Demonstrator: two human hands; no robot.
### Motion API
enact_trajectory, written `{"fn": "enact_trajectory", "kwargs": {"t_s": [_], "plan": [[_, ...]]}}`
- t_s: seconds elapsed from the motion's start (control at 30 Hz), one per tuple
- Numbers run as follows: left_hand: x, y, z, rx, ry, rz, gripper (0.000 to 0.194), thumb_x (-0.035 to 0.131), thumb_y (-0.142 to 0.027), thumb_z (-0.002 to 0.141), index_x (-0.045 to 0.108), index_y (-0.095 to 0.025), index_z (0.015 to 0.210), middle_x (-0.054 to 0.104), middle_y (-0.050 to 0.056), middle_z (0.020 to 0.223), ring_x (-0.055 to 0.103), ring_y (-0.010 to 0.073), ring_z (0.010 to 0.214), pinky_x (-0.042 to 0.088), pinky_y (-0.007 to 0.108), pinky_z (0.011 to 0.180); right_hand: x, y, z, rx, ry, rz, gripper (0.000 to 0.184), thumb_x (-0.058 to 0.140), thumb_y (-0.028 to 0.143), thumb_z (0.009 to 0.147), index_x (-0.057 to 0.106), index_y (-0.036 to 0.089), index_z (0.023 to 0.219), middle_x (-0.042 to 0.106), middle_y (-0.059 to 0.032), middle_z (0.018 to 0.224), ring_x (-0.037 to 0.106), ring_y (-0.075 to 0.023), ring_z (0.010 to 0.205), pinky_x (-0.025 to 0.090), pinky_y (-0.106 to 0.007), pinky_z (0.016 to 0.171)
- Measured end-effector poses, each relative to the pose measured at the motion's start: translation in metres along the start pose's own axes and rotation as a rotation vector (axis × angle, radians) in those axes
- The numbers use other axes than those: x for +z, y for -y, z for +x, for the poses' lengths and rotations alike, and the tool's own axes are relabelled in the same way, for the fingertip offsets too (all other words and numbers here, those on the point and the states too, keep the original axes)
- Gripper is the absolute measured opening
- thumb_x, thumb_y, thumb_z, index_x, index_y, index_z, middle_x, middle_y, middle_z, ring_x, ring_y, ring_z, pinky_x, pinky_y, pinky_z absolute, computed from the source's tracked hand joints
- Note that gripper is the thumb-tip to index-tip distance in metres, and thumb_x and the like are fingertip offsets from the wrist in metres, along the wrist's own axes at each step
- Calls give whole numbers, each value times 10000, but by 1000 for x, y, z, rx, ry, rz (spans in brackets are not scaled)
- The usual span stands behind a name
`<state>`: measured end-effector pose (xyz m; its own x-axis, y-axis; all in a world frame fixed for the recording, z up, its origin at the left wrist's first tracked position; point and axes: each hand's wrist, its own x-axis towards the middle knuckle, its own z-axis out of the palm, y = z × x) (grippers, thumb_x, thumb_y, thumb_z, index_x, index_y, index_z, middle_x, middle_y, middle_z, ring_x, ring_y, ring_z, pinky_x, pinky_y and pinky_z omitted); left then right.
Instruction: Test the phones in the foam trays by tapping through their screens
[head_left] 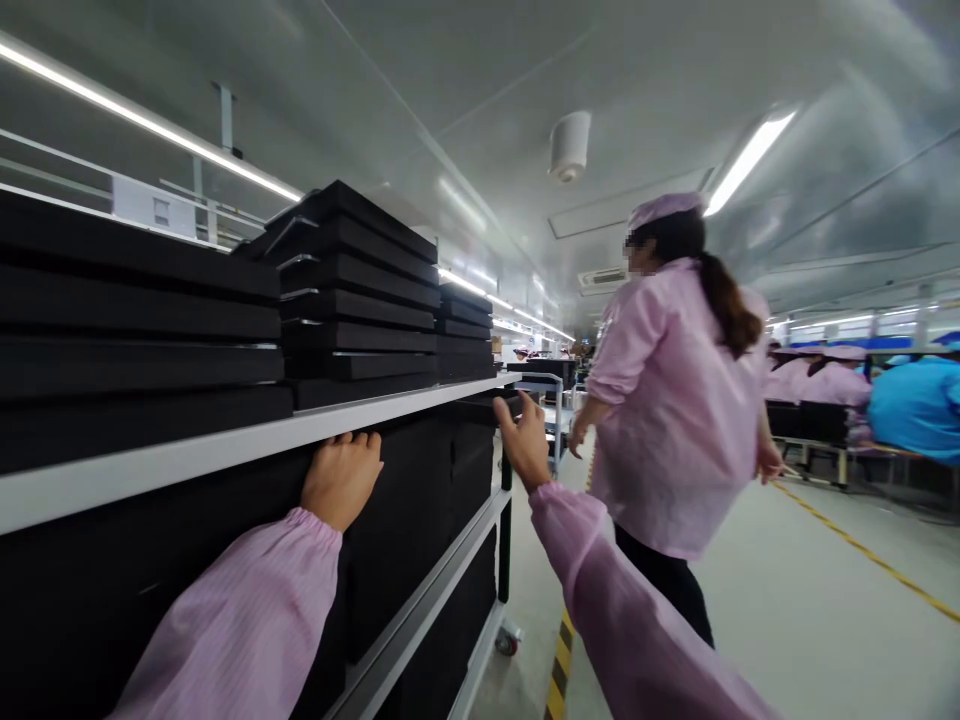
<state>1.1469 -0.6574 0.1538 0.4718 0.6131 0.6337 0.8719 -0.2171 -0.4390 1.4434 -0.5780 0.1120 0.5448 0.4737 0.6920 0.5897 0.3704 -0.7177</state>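
A wheeled cart with a pale metal frame [225,447] stands at my left, loaded with black slab-like trays. Under its top shelf, my left hand [343,480] has its fingers curled over the upper edge of the black tray stack [405,500]; the fingertips are partly hidden there. Toward the cart's far corner, my right hand [526,440] is raised with thumb and fingers apart, close to the end of a black tray [480,408]. Whether it touches that tray or the corner post, I cannot tell. Both my sleeves are pink.
More black trays [367,290] are piled on the top shelf. A person in a pink smock [675,410] walks close by on the right. Yellow-black floor tape [561,660] runs beside the cart's caster [508,640]. Another cart [555,400] stands farther along; seated people work at the right.
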Motion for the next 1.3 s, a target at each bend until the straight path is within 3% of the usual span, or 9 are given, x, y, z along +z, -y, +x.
{"fn": "enact_trajectory", "kwargs": {"t_s": [0.13,0.4,0.7,0.87,1.07,1.3], "plan": [[2,1,0,5,-21,9,172,564,-254,935,635,-113,1002,694,122,904,650,330,909,480,443,795,6,-6,-10,-179,49,-91,710,611,554,861,505,138,1426,500,-201,1353,453,-332,1296,345,-462,1114],[1,0,3,9,-6,18,188,552,-268,945,641,-118,1015,696,116,893,651,326,905,481,437,793,41,-26,12,-183,51,-51,572,604,473,890,550,143,1354,550,-182,1294,516,-299,1220,408,-428,1066],[0,-1,3,12,-1,52,208,529,-272,958,649,-123,1039,700,117,903,654,321,916,492,438,787,105,-36,26,-36,11,17,614,592,387,887,460,58,1388,487,-256,1395,463,-339,1307,397,-456,1075],[1,-2,4,17,3,51,216,525,-286,963,651,-131,1045,701,105,885,657,316,905,494,436,781,136,-41,27,53,-9,49,642,577,366,899,407,10,1405,414,-297,1460,386,-345,1388,332,-460,1134],[6,-4,6,6,7,31,201,537,-292,954,653,-139,1011,699,109,868,652,323,890,475,429,759,154,-48,34,103,28,61,605,541,385,952,420,29,1426,384,-255,1509,355,-312,1424,315,-461,1154],[6,-5,8,0,30,29,187,528,-290,954,649,-158,1009,708,99,887,650,307,898,467,420,766,158,-51,42,131,40,112,563,558,427,964,479,92,1409,404,-215,1509,364,-314,1418,305,-496,1160]]}}
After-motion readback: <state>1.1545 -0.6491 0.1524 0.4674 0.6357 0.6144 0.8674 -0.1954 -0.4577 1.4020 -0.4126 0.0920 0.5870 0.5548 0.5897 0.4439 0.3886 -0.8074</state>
